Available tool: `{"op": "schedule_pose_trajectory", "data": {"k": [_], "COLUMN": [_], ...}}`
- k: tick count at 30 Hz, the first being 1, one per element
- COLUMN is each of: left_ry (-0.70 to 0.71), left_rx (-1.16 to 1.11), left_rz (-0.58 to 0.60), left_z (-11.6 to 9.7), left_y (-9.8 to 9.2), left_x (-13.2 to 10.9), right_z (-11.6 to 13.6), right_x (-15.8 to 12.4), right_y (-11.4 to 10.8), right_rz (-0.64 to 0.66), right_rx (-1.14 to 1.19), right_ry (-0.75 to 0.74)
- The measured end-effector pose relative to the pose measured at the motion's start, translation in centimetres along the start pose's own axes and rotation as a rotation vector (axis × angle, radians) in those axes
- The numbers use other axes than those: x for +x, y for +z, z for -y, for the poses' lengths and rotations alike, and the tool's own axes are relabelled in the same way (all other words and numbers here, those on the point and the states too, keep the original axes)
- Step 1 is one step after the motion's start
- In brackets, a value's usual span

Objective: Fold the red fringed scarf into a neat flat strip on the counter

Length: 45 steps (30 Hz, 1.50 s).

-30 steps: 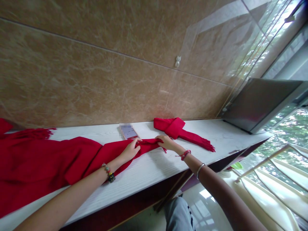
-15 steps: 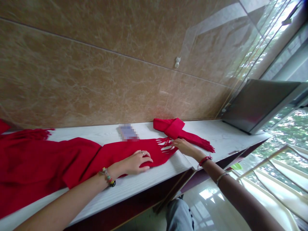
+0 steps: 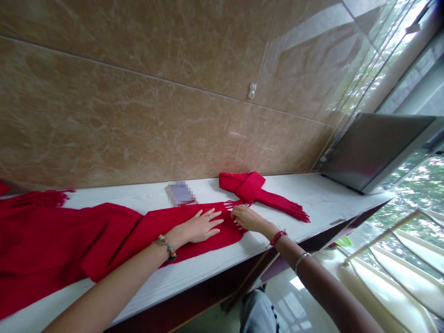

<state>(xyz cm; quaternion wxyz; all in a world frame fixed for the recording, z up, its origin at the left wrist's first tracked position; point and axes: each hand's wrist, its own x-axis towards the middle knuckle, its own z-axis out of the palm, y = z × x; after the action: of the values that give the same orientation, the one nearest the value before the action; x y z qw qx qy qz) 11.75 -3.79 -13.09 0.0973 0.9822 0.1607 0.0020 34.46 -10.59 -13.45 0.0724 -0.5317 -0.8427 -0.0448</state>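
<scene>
A long red scarf (image 3: 125, 236) with a fringed end stretches across the white counter from the left. My left hand (image 3: 199, 228) lies flat on it, fingers spread, close to the fringed end. At the fringe, my right hand (image 3: 248, 219) has its fingers curled together on the scarf's edge; the fingertips and the strands under them are partly hidden. Behind my right hand lies a second red scarf (image 3: 255, 186), folded over with its fringed tail pointing right.
A blurred-out flat item (image 3: 181, 193) rests on the counter (image 3: 333, 194) against the tiled wall (image 3: 138, 115). A dark grey appliance (image 3: 374, 148) stands at the counter's right end. Below on the right are pale rails (image 3: 388, 236) near the window.
My right hand has shifted left along the fringe, and the scarf's end looks drawn slightly left. My left hand's fingers have spread out flatter on the cloth.
</scene>
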Motion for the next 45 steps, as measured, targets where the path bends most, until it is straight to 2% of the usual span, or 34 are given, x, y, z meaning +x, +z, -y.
{"op": "schedule_pose_trajectory", "data": {"k": [4,8,10,12,15,17,21,24,26,28,30,32,35,40,42,45], "left_ry": [-0.037,-0.011,-0.007,-0.003,-0.005,-0.012,-0.02,-0.011,-0.005,-0.003,-0.001,0.0,0.004,0.002,0.004,0.013], "left_rx": [0.049,0.035,0.024,0.023,0.034,0.035,0.041,0.054,0.06,0.066,0.073,0.071,0.049,0.025,0.026,0.03], "left_rz": [0.004,-0.009,-0.003,-0.015,-0.038,-0.037,-0.037,-0.048,-0.054,-0.057,-0.057,-0.057,-0.059,-0.069,-0.071,-0.078], "left_z": [0.3,0.7,0.8,0.9,1.0,1.0,1.1,1.0,1.0,0.9,0.9,1.0,1.2,1.6,1.6,1.5], "left_y": [1.6,2.0,1.9,1.9,2.1,2.1,2.1,1.9,1.8,1.8,1.8,1.8,2.0,2.4,2.5,2.4], "left_x": [0.4,-0.3,-0.5,-0.7,-0.9,-1.0,-1.0,-1.0,-1.0,-1.0,-1.0,-1.0,-1.0,-0.9,-0.8,-0.8], "right_z": [-3.1,-5.4,-4.6,-2.5,1.0,1.9,-0.7,-2.4,-1.7,0.1,2.1,3.2,1.9,-2.4,-2.4,-0.5], "right_x": [-2.4,-5.1,-5.3,-4.6,-3.2,-2.9,-4.6,-6.2,-6.2,-5.5,-4.6,-4.1,-5.0,-7.8,-7.4,-4.8], "right_y": [-0.6,-1.6,-2.0,-2.2,-2.0,-1.8,-2.2,-3.1,-3.5,-3.5,-3.1,-2.7,-2.3,-3.2,-3.6,-3.5], "right_rz": [0.049,0.028,-0.047,-0.112,-0.015,0.071,0.124,0.091,0.002,-0.07,-0.044,0.042,0.122,0.078,0.025,-0.067], "right_rx": [-0.134,-0.149,-0.1,0.017,0.158,0.149,0.028,-0.03,0.014,0.098,0.152,0.14,0.033,-0.08,-0.061,0.029], "right_ry": [0.08,0.188,0.182,0.09,-0.112,-0.164,-0.099,0.0,0.023,-0.016,-0.097,-0.156,-0.112,0.084,0.097,0.021]}}
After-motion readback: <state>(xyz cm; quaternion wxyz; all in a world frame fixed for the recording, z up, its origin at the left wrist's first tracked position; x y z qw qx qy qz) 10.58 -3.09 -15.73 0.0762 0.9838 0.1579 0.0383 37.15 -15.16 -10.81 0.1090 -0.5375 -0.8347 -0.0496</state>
